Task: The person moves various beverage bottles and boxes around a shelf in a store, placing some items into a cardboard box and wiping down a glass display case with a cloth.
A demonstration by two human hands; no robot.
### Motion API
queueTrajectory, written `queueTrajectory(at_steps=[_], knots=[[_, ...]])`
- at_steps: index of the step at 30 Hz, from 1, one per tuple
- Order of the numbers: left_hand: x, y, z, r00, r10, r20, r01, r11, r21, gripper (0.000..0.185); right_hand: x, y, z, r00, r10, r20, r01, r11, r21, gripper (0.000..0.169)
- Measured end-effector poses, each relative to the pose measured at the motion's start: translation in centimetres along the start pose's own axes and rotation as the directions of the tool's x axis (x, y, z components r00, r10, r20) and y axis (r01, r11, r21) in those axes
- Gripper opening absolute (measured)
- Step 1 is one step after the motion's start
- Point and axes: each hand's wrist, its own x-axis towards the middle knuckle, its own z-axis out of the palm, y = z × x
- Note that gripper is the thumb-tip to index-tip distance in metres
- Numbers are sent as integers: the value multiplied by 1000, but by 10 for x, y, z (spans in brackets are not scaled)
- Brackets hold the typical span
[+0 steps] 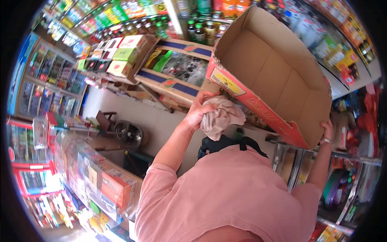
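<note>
My left hand [201, 111] is closed around a crumpled beige cloth [222, 116], just beside the near edge of a cardboard tray. The tray [269, 72] is large, shallow and tilted, with a red printed outer side and a bare brown inside holding nothing. At its lower right corner, my right hand [326, 130] grips the wall, most fingers hidden behind the cardboard. Left of the tray lies an open carton [169, 81] with blue stripes, holding a green item and several clear plastic-wrapped things with dark tops.
Shelves of bottles [198, 31] run along the far side. Stacked small boxes [125, 56] stand left of the carton. A metal fan-like object [128, 133] is on the floor at left, near a clear display case [96, 178]. Glass-topped cases [302, 166] stand at right.
</note>
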Motion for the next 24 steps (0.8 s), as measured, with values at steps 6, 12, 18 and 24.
queueTrajectory(at_steps=[6, 12, 18, 24], knots=[[28, -18, 45, 993, -89, 77, 86, 995, 41, 96, 19, -29, -80, 981, -105, -164, 22, 897, -442, 55], [54, -81, 119, 958, -255, 133, 240, 964, 118, 82, 80, -38, -128, 998, 9, -68, -28, 960, -279, 50], [116, -170, 222, 889, -332, 316, 183, 889, 419, 85, 157, -31, -327, 908, -370, -199, 95, 642, -761, 38], [151, -247, 311, 785, -466, 408, 168, 795, 583, 90, 193, -34, -313, 807, -521, -277, -134, 295, -946, 30]])
